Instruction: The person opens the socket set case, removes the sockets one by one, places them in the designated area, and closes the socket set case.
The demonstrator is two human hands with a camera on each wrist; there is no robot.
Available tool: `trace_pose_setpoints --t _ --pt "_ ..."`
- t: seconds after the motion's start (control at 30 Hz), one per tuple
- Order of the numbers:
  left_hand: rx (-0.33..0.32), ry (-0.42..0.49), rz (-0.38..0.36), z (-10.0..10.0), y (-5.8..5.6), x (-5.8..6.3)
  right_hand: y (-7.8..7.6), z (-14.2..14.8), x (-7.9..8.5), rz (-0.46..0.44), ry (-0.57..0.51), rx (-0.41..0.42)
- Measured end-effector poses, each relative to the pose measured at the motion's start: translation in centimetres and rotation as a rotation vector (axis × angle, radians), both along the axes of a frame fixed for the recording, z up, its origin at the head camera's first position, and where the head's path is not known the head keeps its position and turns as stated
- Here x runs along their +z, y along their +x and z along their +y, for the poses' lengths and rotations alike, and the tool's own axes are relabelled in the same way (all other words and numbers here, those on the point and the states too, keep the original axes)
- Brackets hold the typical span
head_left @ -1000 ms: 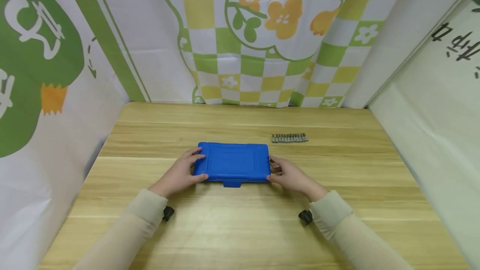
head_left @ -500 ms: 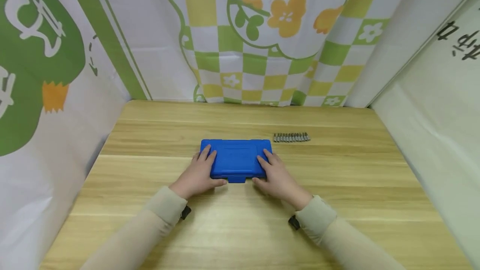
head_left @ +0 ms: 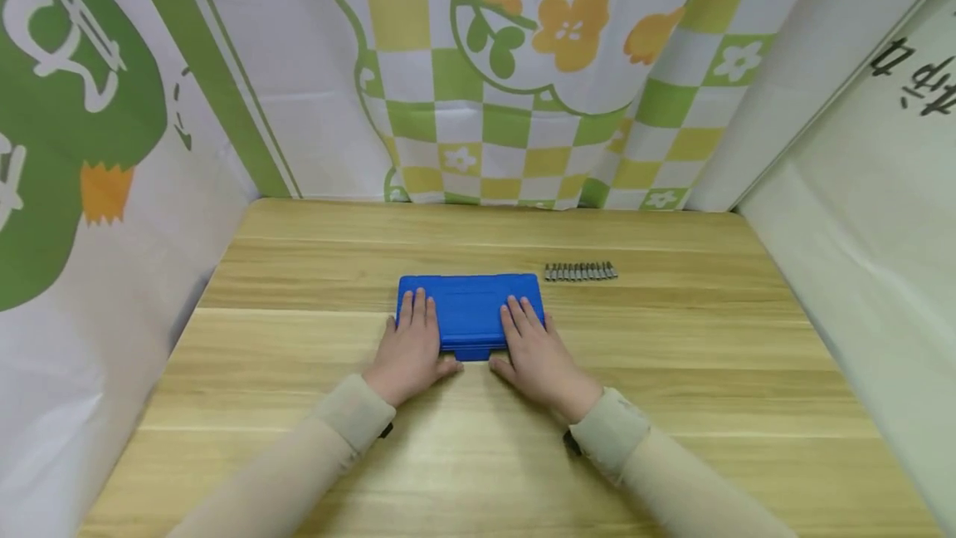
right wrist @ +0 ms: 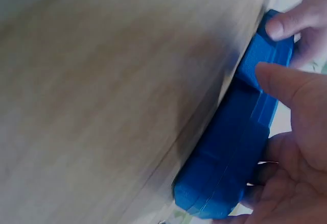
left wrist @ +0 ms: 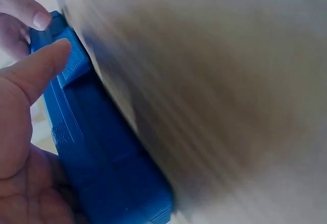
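Observation:
A blue plastic case (head_left: pixel 470 305), its lid down, lies flat on the wooden table with its latch tab (head_left: pixel 472 354) toward me. My left hand (head_left: pixel 409 347) rests on the left part of the lid with fingers straight, thumb near the latch. On the right part lies my right hand (head_left: pixel 539 359), fingers also extended. The left wrist view shows the left thumb (left wrist: pixel 48 66) at the case's front latch (left wrist: pixel 74 63). In the right wrist view the right thumb (right wrist: pixel 276 78) touches the front side of the case (right wrist: pixel 225 147).
Behind and right of the case, several small metal bits (head_left: pixel 581 272) lie in a row on the wooden table (head_left: pixel 672 339). A patterned curtain (head_left: pixel 515 123) hangs along the table's back edge, and white sheets border both sides.
Both hands have moved inward from the case's side ends onto its lid, fingers now straight and lying forward. The case has barely shifted.

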State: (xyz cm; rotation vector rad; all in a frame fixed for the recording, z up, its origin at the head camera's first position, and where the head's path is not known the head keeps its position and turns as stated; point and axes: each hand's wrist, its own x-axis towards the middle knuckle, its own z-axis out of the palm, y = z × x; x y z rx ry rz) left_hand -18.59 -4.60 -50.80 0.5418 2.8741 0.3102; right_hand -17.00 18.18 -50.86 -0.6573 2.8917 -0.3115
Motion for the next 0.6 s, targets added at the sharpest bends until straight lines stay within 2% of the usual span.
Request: trace_pose_setpoints --t 0.2,0.43,0.6 --pt "-0.028 -0.096 0.078 0.5 -0.6 -0.1 -0.5 -1.2 0.4 0.058 0.05 0.039" --pt "-0.049 -0.282 0.187 1.5 -1.1 -0.1 -1.0 -2.6 0.5 0.147 0.171 0.075" --pt "-0.114 -0.314 0.192 1.8 -0.9 -0.1 -1.0 -3.0 0.1 0.209 0.22 0.098"
